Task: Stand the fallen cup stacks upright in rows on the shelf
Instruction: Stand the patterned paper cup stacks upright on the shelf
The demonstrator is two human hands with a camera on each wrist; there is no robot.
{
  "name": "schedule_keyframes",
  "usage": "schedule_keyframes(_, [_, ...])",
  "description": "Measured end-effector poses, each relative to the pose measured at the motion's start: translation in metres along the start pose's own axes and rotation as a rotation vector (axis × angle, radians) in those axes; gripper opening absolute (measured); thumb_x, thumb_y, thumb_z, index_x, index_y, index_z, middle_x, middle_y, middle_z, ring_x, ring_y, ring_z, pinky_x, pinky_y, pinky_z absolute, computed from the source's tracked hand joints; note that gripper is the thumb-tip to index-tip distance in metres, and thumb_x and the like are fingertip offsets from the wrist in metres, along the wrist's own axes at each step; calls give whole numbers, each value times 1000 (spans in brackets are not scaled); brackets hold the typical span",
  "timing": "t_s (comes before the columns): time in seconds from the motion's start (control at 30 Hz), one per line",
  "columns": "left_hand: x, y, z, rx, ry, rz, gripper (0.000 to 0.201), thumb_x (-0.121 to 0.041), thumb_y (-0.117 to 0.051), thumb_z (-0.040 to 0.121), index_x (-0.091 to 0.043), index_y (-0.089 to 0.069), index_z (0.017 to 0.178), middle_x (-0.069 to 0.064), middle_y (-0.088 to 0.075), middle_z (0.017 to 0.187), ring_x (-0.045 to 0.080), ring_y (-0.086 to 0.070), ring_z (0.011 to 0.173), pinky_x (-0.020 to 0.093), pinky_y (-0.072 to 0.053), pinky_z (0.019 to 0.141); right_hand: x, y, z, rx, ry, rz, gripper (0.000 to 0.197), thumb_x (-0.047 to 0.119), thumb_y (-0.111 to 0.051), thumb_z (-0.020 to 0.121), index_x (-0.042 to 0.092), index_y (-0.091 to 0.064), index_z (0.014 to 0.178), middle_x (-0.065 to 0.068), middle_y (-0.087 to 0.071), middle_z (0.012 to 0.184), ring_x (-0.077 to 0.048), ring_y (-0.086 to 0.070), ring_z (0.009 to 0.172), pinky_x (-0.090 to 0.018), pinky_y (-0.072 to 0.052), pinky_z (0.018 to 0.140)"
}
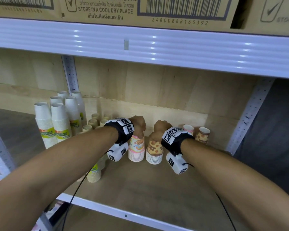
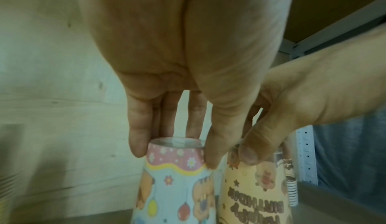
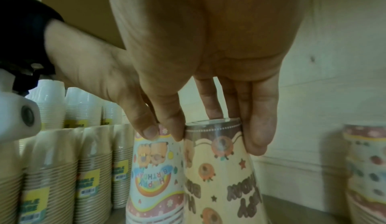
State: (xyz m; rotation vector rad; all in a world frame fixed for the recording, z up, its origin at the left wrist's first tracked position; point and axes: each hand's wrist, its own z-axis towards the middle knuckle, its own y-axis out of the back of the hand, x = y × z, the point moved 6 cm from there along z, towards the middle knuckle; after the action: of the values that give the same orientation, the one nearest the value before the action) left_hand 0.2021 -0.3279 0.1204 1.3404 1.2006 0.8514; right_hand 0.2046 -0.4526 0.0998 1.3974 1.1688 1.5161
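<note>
Two printed cup stacks stand rim down side by side on the wooden shelf (image 1: 140, 185). My left hand (image 1: 139, 125) grips the top of the pastel birthday stack (image 1: 136, 148) (image 2: 175, 183) (image 3: 153, 169), fingers and thumb around its upper end. My right hand (image 1: 158, 129) grips the top of the tan bear-print stack (image 1: 154, 151) (image 3: 221, 169) (image 2: 252, 193) in the same way. The left hand's fingers (image 2: 136, 138) and the right hand's fingers (image 3: 258, 128) curl down around the cup ends.
Two more printed stacks (image 1: 202, 135) stand behind my right wrist near the right upright. Tall white cup stacks (image 1: 59, 121) and shorter beige stacks (image 1: 93, 173) (image 3: 52, 169) fill the left side. A white shelf beam (image 1: 140, 45) with cardboard boxes hangs overhead.
</note>
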Motion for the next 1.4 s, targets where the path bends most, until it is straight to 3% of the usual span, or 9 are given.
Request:
schedule_keyframes(0.17, [-39,8,11,-43,-79,-61,33,-12,-74,84,-8,-69,116,6,-68,118,21,-66,106,21,-50,77,-34,20,-6,17,-42,-7,33,37,-69,61,17,-42,59,1,-43,62,-20,-49,59,-21,-36,55])
schedule_keyframes(0.43, [-102,11,28,-60,-239,-61,51,-16,-74,82,-17,-61,131,4,-51,134,23,-53,119,25,-45,83,-108,43,-13,18,-170,-108,34,41,-66,49,18,-57,71,1,-63,71,-20,-66,65,-28,-54,65])
schedule_keyframes(0.57, [-134,4,35,-62,-322,-62,50,-16,-74,82,-19,-61,131,5,-50,135,24,-54,119,26,-45,83,-142,53,-24,38,-198,-154,30,47,-69,61,22,-53,67,6,-58,71,-16,-64,67,-26,-53,61])
schedule_keyframes(0.67, [-154,-3,42,-50,-369,-66,50,-14,-73,82,-19,-61,130,4,-52,135,24,-55,117,26,-46,82,-151,65,-37,-291,-211,-96,31,25,-69,61,19,-42,45,5,-40,52,-8,-41,43,-15,-29,48])
schedule_keyframes(0.7, [-160,-6,44,-45,-382,-64,50,-14,-73,82,-19,-61,130,4,-53,135,25,-56,117,26,-47,82,-155,73,-45,-378,-209,-165,24,19,-62,66,20,-46,48,3,-35,52,-9,-37,44,-15,-25,49])
schedule_keyframes(0.77, [-170,-11,49,-28,-394,-67,49,-13,-73,82,-18,-62,129,5,-57,131,25,-58,113,27,-47,79,-160,70,-48,-192,-199,-143,12,23,-55,86,24,-56,74,3,-47,64,-11,-46,56,-17,-31,53])
schedule_keyframes(0.87, [-180,-18,55,0,-413,-60,46,-12,-73,80,-17,-64,125,7,-62,121,25,-60,105,27,-47,72,-177,69,-57,38,-172,-67,7,27,-65,84,26,-59,86,-2,-65,100,-15,-58,83,-21,-39,69])
schedule_keyframes(1.0, [-187,-29,63,21,-422,-46,46,-14,-74,78,-16,-65,123,7,-63,116,26,-62,102,32,-54,75,-180,66,-53,17,-157,-25,35,26,-66,84,16,-64,118,-6,-56,134,-24,-56,118,-22,-37,82])
schedule_keyframes(1.4, [-192,-46,80,13,-453,-48,39,-10,-72,79,-15,-67,117,6,-60,110,25,-61,101,34,-55,79,-184,56,-47,9,-69,-14,24,19,-62,87,19,-69,110,6,-57,114,-15,-54,107,-21,-33,80])
